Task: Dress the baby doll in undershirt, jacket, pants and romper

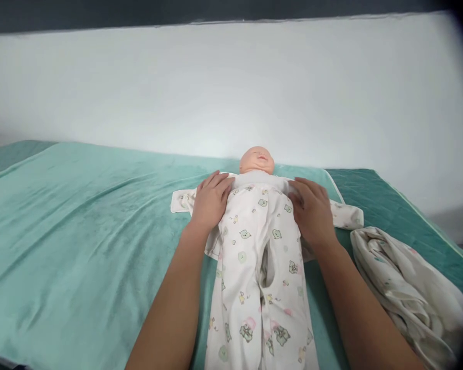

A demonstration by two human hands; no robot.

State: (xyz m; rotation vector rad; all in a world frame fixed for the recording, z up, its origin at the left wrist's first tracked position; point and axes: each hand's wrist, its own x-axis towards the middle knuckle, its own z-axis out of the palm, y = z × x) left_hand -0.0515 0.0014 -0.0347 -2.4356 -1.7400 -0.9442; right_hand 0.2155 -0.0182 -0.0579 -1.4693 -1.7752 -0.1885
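A baby doll [256,160] lies on its back on a teal blanket [81,216], head toward the wall. It wears a white sleepsuit [254,267] printed with small bears, sleeves spread out to both sides. My left hand [210,200] lies flat on the doll's shoulder and chest at the left, fingers stretched out. My right hand [312,211] rests flat on the doll's other side, fingers together and extended. Neither hand holds anything.
A crumpled white printed cloth [405,293] lies on the blanket at the right, near my right forearm. A white wall [231,87] rises just behind the doll's head. The bed's right edge drops off at the far right.
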